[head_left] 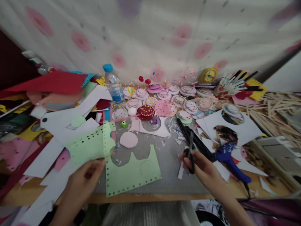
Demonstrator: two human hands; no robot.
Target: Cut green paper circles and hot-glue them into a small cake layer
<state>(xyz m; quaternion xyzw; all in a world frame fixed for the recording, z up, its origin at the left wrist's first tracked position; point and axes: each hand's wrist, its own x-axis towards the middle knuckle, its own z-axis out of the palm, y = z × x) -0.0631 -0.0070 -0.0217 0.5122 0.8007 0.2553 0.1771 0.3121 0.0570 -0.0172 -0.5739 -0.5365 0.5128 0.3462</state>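
Observation:
My left hand (86,174) is closed in a pinch at the left edge of a light green sheet of paper (127,180). Round bites are cut from that sheet's upper side, small holes run along its borders, and a faint circle is drawn on its right part. In my right hand (199,166) is a pair of black-handled scissors (191,160), blades pointing up and away from me. A cut pale pink paper disc (128,139) lies just beyond the green sheet. Another green sheet (89,146) with holes lies to the left.
A water bottle (114,88) stands behind, beside rows of small decorated paper discs (164,94). A blue glue gun (231,160) lies at the right, near a pot of pens (224,88) and wooden sticks (277,113). Paper scraps (54,122) pile up at the left.

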